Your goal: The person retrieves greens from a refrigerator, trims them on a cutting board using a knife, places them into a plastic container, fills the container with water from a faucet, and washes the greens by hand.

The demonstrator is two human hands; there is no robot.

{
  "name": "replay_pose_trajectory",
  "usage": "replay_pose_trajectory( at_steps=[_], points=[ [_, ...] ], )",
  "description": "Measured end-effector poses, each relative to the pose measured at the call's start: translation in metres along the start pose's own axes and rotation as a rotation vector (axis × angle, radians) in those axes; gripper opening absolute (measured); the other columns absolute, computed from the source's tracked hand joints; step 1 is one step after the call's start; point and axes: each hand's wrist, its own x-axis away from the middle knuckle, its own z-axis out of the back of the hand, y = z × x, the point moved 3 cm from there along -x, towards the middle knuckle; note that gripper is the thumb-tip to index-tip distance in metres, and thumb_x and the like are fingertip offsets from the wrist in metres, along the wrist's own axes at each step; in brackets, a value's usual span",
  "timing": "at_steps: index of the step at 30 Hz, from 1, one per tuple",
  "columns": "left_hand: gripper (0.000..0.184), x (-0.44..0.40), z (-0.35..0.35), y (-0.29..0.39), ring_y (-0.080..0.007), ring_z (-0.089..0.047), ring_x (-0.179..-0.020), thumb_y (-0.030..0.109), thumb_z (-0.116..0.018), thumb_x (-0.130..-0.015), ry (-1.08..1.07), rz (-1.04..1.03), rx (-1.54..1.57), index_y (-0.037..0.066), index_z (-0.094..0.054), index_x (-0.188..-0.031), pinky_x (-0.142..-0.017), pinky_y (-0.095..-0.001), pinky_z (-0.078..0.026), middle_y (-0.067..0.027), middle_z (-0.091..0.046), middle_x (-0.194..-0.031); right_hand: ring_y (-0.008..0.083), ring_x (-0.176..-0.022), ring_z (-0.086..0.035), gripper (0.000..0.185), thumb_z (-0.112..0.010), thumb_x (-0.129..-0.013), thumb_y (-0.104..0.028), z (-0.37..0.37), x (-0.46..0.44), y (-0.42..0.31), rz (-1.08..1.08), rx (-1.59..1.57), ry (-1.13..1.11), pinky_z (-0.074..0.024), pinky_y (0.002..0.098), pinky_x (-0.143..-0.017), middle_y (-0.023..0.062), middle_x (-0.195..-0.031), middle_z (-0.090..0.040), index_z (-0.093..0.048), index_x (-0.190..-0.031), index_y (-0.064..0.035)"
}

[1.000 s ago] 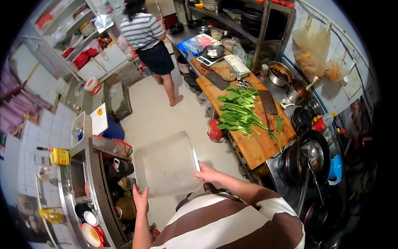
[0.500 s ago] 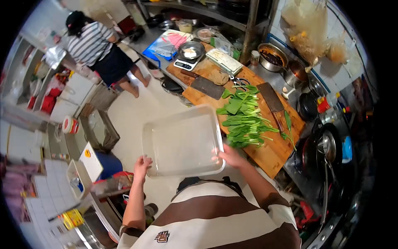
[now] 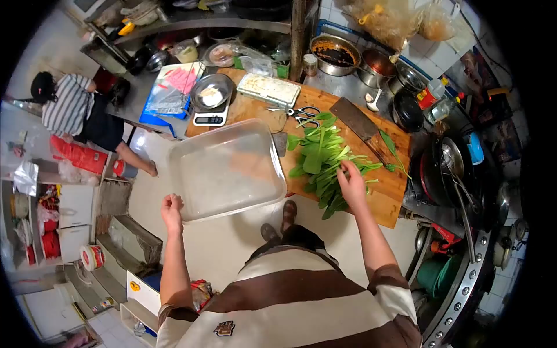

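A clear plastic tub [image 3: 223,174] is tilted in front of me, its right side over the left edge of the wooden cutting board [image 3: 386,203]. My left hand [image 3: 172,211] grips the tub's near left corner. On the board lie leafy greens [image 3: 318,156] with pale stems, some leaves hanging past the near edge. My right hand [image 3: 352,185] rests on the greens at their right side, fingers curled round stems; the fingertips are partly hidden. A cleaver [image 3: 357,122] lies behind the greens, with scissors [image 3: 304,115] to its left.
A digital scale [image 3: 210,119] carries a metal bowl [image 3: 211,91]. Beside it is a lidded white box [image 3: 268,90]. Pots [image 3: 335,55] stand behind the board, and a wok [image 3: 441,174] is at right. Another person [image 3: 72,107] stands at far left.
My right hand has left the tub and reached onto the greens, which are now bunched nearer the board's edge. The tub is now held by my left hand, overlapping the board. The view has shifted.
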Motion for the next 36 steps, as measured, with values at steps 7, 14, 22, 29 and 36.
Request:
replay_pose_trajectory(
  at_steps=[7, 14, 22, 29, 36],
  points=[
    [0.017, -0.007, -0.025, 0.019, -0.0130, -0.057, -0.080, 0.021, -0.056, -0.094, 0.021, 0.038, -0.038, 0.004, -0.055, -0.099, -0.074, -0.0289, -0.049, -0.0045, -0.060, -0.089, 0.0265, -0.129, -0.039, 0.048, -0.054, -0.090, -0.032, -0.065, -0.126, -0.035, 0.321, 0.338, -0.202, -0.0303, 0.0448, -0.104, 0.0096, -0.137, -0.046, -0.047, -0.131, -0.0083],
    [0.014, -0.009, -0.023, 0.029, -0.0132, -0.057, -0.079, 0.015, -0.058, -0.093, -0.002, -0.019, -0.085, 0.002, -0.056, -0.097, -0.076, -0.0286, -0.049, -0.0049, -0.061, -0.087, 0.0218, -0.136, -0.027, 0.051, -0.044, -0.093, -0.048, -0.104, -0.153, -0.038, 0.273, 0.599, -0.393, -0.0210, 0.0511, -0.107, 0.0053, -0.143, -0.039, -0.054, -0.125, -0.0103],
    [0.008, -0.049, -0.066, 0.025, -0.0147, -0.058, -0.082, 0.010, -0.058, -0.091, -0.189, 0.019, -0.067, 0.004, -0.055, -0.096, -0.078, -0.0295, -0.049, -0.0054, -0.061, -0.091, 0.0221, -0.132, -0.034, 0.040, -0.047, -0.093, -0.040, -0.079, -0.106, -0.002, 0.238, 0.563, -0.373, -0.0216, 0.0495, -0.108, 0.0063, -0.133, -0.049, -0.071, -0.094, -0.0078],
    [0.013, -0.081, -0.130, 0.033, -0.0153, -0.057, -0.088, 0.010, -0.056, -0.092, -0.348, -0.040, -0.085, 0.003, -0.053, -0.103, -0.083, -0.0316, -0.048, -0.0053, -0.059, -0.096, 0.0290, -0.123, -0.044, 0.029, -0.059, -0.088, -0.022, -0.028, -0.053, -0.027, 0.085, 0.263, 0.214, -0.0323, 0.0425, -0.103, 0.0109, -0.123, -0.055, -0.062, -0.111, -0.0045],
    [0.045, -0.072, -0.162, 0.062, -0.0318, -0.049, -0.113, 0.014, -0.063, -0.084, -0.193, -0.723, -0.748, -0.004, -0.047, -0.123, -0.099, -0.0425, -0.037, -0.0199, -0.052, -0.121, 0.0245, -0.111, -0.053, 0.039, -0.059, -0.088, -0.019, 0.004, 0.080, 0.085, -0.597, -0.297, 0.684, -0.0397, 0.0325, -0.096, 0.0160, -0.118, -0.057, -0.053, -0.119, 0.0041]
  ],
)
